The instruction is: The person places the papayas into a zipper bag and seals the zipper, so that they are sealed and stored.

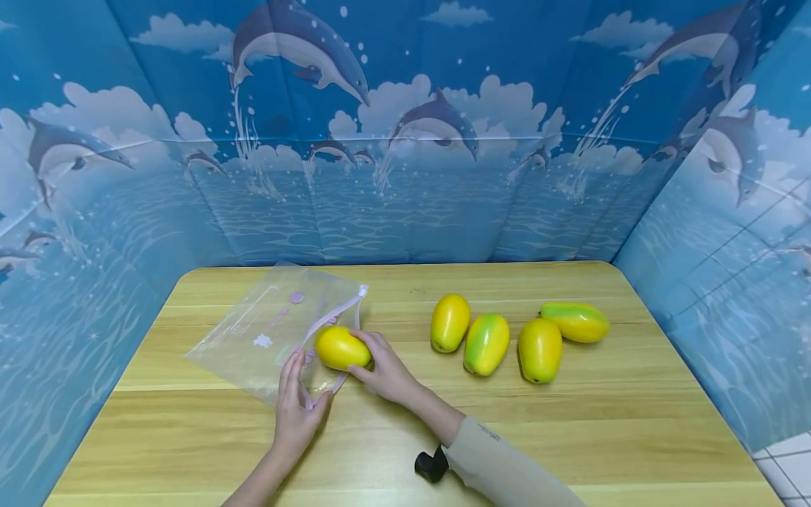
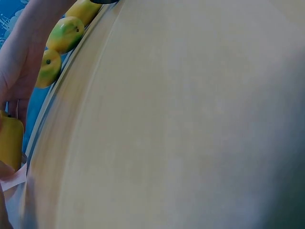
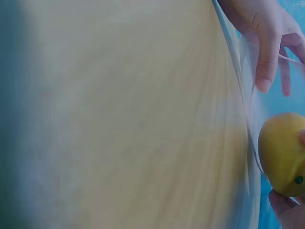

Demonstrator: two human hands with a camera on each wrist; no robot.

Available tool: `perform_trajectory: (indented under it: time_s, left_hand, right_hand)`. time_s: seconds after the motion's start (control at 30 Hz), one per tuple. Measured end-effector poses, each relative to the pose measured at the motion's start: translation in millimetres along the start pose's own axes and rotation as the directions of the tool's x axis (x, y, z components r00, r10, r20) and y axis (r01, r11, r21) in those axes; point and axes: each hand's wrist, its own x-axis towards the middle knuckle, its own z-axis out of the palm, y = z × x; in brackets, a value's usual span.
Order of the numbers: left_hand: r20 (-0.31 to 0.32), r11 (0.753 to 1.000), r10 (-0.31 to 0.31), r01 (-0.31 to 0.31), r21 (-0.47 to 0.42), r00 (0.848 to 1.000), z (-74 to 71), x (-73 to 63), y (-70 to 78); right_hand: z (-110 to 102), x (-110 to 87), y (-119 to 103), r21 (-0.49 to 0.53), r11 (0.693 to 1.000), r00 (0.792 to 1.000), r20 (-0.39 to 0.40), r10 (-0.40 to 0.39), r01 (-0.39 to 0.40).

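A clear zip bag with a pale purple zip edge lies on the left part of the table, its mouth facing right. My left hand holds the near side of that mouth, thumb and fingers apart around the edge. In my right hand is a yellow mango, gripped by its stem end. The mango's front end sits at the bag's mouth. The right wrist view shows the held mango below the left hand; the left wrist view cuts off most of the bag.
Several yellow-green mangoes stand right of the hands, among them a yellow one, a greener one and one lying on its side. A black object is by the right sleeve. Dolphin-print curtains border the wooden table.
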Motion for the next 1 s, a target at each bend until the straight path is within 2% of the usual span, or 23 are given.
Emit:
perform_trajectory:
  time_s: [0.17,0.47,0.63,0.87,1.0]
  left_hand:
    - [-0.008,1.000,0.025,-0.025,-0.010,1.000,-1.0,0.3,1.3]
    - [0.023,1.000,0.009,-0.008,-0.009,1.000,-5.0,-1.9,2.2]
    - [0.027,1.000,0.006,-0.006,-0.004,1.000,-7.4,-2.1,3.2]
    - [0.018,0.999,0.040,-0.039,-0.014,0.999,-9.1,-1.9,3.1]
    - [0.027,0.999,0.045,-0.045,-0.019,0.999,-10.4,-2.4,2.8]
  right_hand:
    - [4.2,4.1,0.9,-0.009,1.000,1.000,0.000,-0.001,0.001]
    - [10.5,7.4,0.5,-0.034,0.999,1.000,-0.011,0.000,0.000]
    - [12.8,8.5,-0.9,-0.013,0.999,0.999,-0.029,0.038,-0.039]
    - [17.1,7.4,-5.3,-0.064,0.997,0.991,-0.125,0.040,-0.048]
    - [19.7,8.3,-7.7,-0.059,0.997,0.984,-0.170,0.045,-0.056]
